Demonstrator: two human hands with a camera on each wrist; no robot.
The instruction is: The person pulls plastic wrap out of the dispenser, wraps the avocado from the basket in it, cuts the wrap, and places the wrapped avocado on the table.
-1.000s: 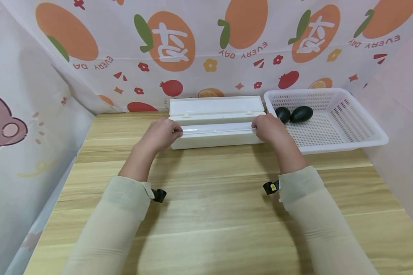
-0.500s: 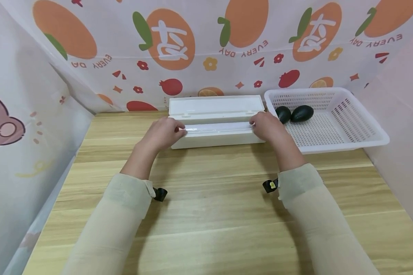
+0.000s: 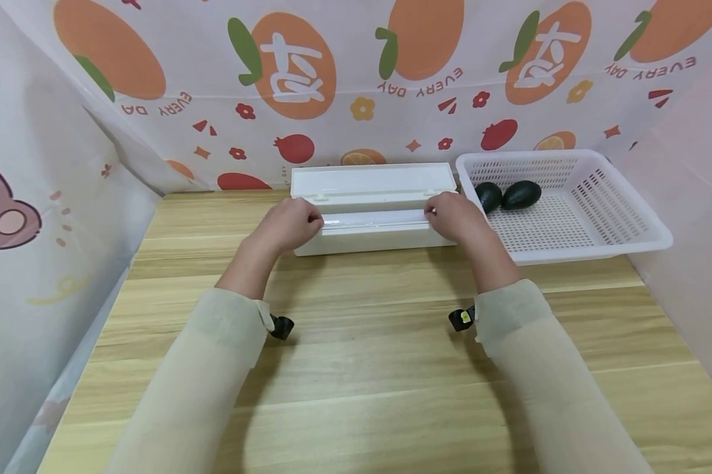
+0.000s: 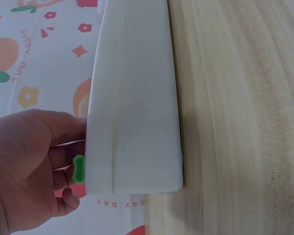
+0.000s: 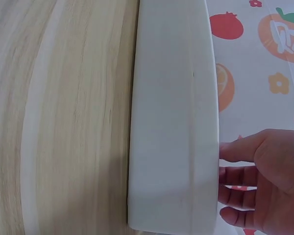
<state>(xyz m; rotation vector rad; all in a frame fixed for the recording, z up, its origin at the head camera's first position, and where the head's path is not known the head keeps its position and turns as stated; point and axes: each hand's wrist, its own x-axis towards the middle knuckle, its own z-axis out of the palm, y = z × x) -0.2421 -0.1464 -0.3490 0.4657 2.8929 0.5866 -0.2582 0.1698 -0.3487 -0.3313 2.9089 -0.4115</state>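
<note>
A long white plastic-wrap box (image 3: 373, 242) lies across the back of the table, its lid (image 3: 373, 179) tipped back. Shiny clear plastic wrap (image 3: 370, 219) shows along its opening. At the left end, my left hand (image 3: 290, 222) pinches the wrap between thumb and bent fingers. My right hand (image 3: 452, 214) pinches it likewise near the right end. In the left wrist view the box's outer wall (image 4: 142, 107) hides the left fingertips, and a small green piece (image 4: 78, 169) shows beside the fingers. The right wrist view has the right fingertips (image 5: 226, 152) at the box's top edge.
A white perforated plastic basket (image 3: 587, 253) stands right of the box, with two dark green avocados (image 3: 521, 195) in its left part. A fruit-print cloth (image 3: 361, 66) hangs directly behind the box. The wooden table (image 3: 367, 368) stretches in front of it.
Both hands have shifted slightly inward along the box, the left one rightward and the right one leftward. The box, its raised lid and the basket stay in place.
</note>
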